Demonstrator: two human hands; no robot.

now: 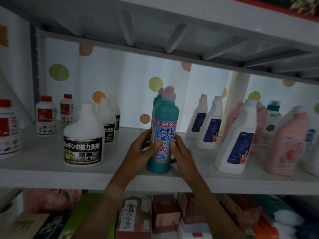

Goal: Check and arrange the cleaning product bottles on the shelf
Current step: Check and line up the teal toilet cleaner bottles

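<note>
A teal bottle [165, 118] with a pale cap and a blue-and-white label stands upright near the front edge of the white shelf [51, 176], in the middle. My left hand [140, 150] grips its left side, thumb on the label. My right hand [181, 152] grips its right side, thumb also on the label. A second teal bottle [156, 100] stands right behind it, mostly hidden.
Left of the hands stand white bottles with black labels [82, 135] and red-capped stain bottles [46, 116]. To the right are white bottles with blue labels [236, 138] and pink bottles [288, 144]. Another shelf hangs low overhead. Boxes [165, 213] fill the shelf below.
</note>
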